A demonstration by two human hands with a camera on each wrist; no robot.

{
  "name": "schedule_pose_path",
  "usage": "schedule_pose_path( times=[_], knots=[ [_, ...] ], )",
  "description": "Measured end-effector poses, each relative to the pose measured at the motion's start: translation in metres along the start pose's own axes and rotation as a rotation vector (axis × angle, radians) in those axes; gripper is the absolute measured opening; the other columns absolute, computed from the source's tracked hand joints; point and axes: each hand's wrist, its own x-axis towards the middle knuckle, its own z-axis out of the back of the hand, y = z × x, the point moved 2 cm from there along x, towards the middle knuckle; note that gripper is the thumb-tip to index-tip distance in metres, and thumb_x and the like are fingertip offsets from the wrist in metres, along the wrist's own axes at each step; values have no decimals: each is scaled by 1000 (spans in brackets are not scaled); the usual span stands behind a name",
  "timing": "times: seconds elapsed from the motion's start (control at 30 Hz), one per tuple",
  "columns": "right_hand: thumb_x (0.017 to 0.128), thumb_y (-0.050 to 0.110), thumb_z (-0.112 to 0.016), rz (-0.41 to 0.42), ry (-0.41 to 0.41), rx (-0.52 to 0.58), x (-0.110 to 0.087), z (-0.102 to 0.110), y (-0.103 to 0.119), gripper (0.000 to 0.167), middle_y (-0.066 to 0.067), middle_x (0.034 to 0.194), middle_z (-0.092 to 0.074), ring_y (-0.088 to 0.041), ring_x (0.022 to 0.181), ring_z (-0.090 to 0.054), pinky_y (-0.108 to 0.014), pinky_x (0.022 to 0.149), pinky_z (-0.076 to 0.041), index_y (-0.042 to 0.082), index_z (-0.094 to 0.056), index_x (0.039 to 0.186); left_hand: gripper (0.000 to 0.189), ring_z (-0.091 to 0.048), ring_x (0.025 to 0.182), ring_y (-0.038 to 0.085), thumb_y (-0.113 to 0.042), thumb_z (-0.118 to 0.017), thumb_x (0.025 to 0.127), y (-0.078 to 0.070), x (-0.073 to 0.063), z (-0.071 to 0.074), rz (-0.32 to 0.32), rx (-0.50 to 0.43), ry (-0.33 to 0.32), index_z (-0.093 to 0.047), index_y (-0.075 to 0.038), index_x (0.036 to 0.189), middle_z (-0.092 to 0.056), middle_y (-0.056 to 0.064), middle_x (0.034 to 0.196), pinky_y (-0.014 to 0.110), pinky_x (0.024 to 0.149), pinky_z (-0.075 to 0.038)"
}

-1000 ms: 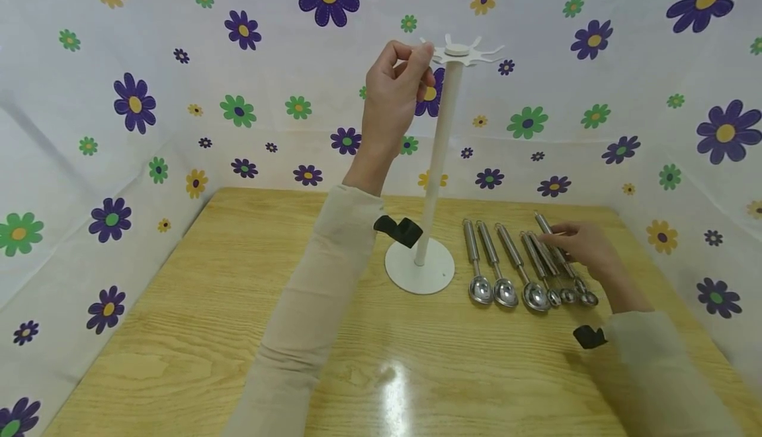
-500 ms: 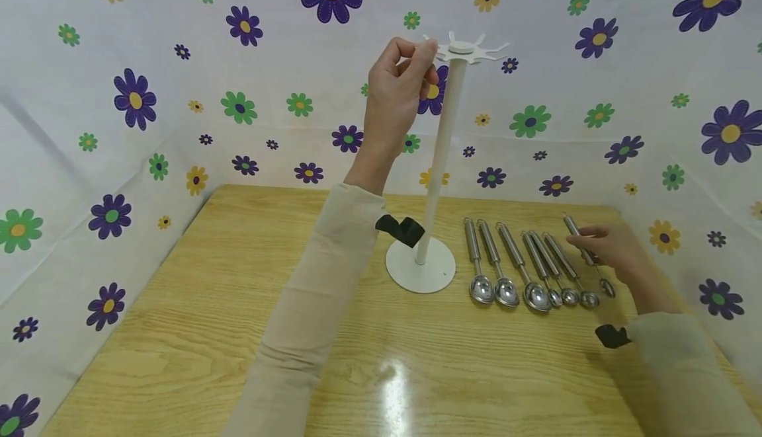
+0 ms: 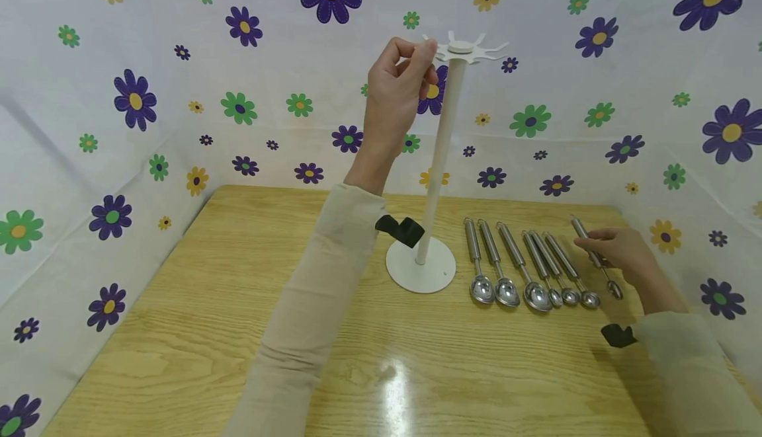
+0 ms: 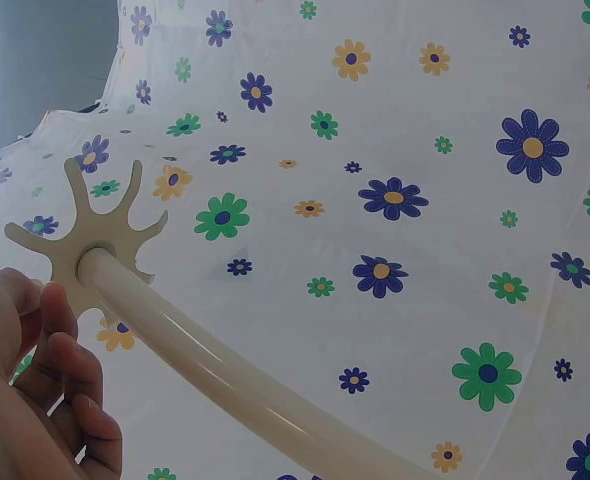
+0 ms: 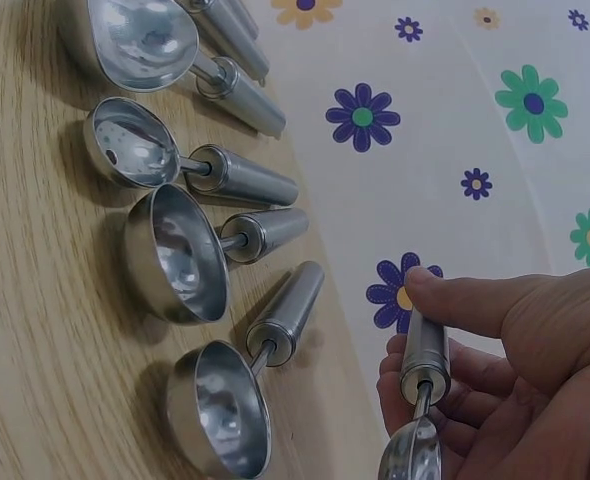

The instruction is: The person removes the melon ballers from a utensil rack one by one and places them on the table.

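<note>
A tall white rack (image 3: 442,153) with a round base and a crown of curved hook arms stands mid-table. My left hand (image 3: 395,90) pinches one hook arm at its left side; in the left wrist view those fingertips meet the crown (image 4: 105,225). At the table's right, my right hand (image 3: 628,258) grips the handle of a metal scoop (image 5: 425,365) between thumb and fingers, its small bowl pointing toward me. Left of that hand, several more metal scoops (image 3: 516,252) lie in a row, handles away from me and bowls of differing sizes nearer.
The wooden table (image 3: 226,318) runs up to a white cloth backdrop (image 3: 268,60) printed with flowers, which also encloses both sides. A black strap (image 3: 405,231) sits on the left sleeve cuff, and another black strap (image 3: 619,336) on the right.
My right hand has moved right with its scoop, away from the row, where the scoop had been beside the others. The left hand stays on the rack's hook arm.
</note>
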Motion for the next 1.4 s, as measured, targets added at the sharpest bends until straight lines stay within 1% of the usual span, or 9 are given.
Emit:
schedule_pose_path(
  times=[0.27, 0.4, 0.5, 0.63, 0.73, 0.83, 1.0, 1.1, 1.4],
  knots=[
    [104, 32, -64, 4, 0, 42, 0, -2, -2, 65, -14, 105, -69, -6, 79, -62, -25, 70, -57, -22, -49, 136, 14, -49, 69, 17, -11, -57, 107, 1, 0, 0, -5, 4, -1, -53, -8, 94, -58, 6, 78, 23, 68, -44],
    [104, 30, -65, -7, -5, 36, 0, -6, -6, 62, -23, 110, -68, -7, 80, -62, -25, 70, -57, -21, -49, 135, 14, -49, 69, 16, -12, -58, 107, 1, 0, 0, 0, 2, 0, -53, -9, 94, -58, 6, 78, 23, 68, -45],
    [104, 32, -65, -23, -17, 14, 2, -9, -11, 64, -35, 122, -61, -9, 81, -60, -25, 69, -57, -21, -48, 136, 14, -49, 68, 16, -12, -57, 107, 0, 0, 0, -12, 6, 4, -53, -9, 94, -58, 6, 78, 23, 68, -45],
    [103, 38, -65, -37, -26, -37, 5, -12, -19, 69, -41, 132, -52, -25, 91, -62, -29, 70, -55, -20, -49, 136, 14, -49, 68, 16, -12, -57, 107, 0, 0, 0, -13, 9, 3, -53, -9, 94, -58, 5, 78, 23, 67, -44],
    [102, 40, -66, -47, -15, -54, 6, -16, -23, 70, -40, 128, -56, -33, 95, -61, -31, 70, -54, -20, -52, 134, 14, -48, 68, 17, -11, -57, 107, 0, 0, 0, -6, 4, -1, -53, -9, 94, -58, 6, 77, 23, 67, -44],
    [99, 44, -69, -48, -21, -79, 7, -20, -27, 71, -37, 124, -60, -33, 94, -62, -31, 69, -53, -18, -57, 131, 14, -48, 68, 16, -11, -58, 107, 0, 0, 0, -1, -1, -1, -53, -9, 94, -58, 6, 77, 23, 67, -44],
    [99, 43, -69, -14, -50, -155, 8, -23, -28, 67, -38, 123, -61, -42, 97, -64, -42, 73, -56, -18, -60, 126, 15, -48, 68, 16, -11, -58, 107, 0, 0, 0, 2, -8, -3, -53, -9, 93, -58, 6, 77, 23, 67, -44],
    [100, 39, -69, 5, -62, -190, 9, -23, -26, 62, -38, 119, -63, -42, 94, -65, -46, 73, -55, -18, -62, 122, 15, -48, 68, 17, -11, -58, 107, 0, 0, 0, 6, -9, -6, -53, -9, 93, -58, 7, 77, 23, 68, -44],
    [99, 32, -71, 18, -93, -204, 7, -25, -20, 52, -33, 108, -68, -34, 84, -65, -35, 64, -52, -17, -66, 116, 14, -49, 69, 18, -10, -58, 107, 1, 0, -1, 17, -9, -7, -53, -8, 94, -58, 8, 79, 23, 69, -45]
  ],
)
